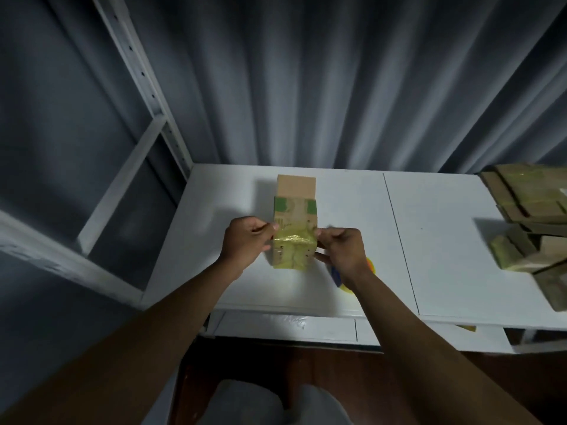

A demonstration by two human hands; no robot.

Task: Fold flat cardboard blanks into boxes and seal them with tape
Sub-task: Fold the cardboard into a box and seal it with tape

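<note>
A small brown cardboard box (295, 222) sits above the middle of the white table (445, 240), its near end wrapped in shiny yellowish tape and green patches across its middle. My left hand (247, 242) grips the box's left side with curled fingers. My right hand (340, 250) holds the right side, thumb and fingers pinching at the taped end. An orange and yellow tape roll (366, 273) with something blue beside it lies mostly hidden under my right wrist.
A pile of taped cardboard boxes and blanks (530, 222) fills the table's right edge. A white metal shelf frame (135, 124) stands at the left, a grey curtain behind. A drawer front (285, 328) runs below the table's near edge.
</note>
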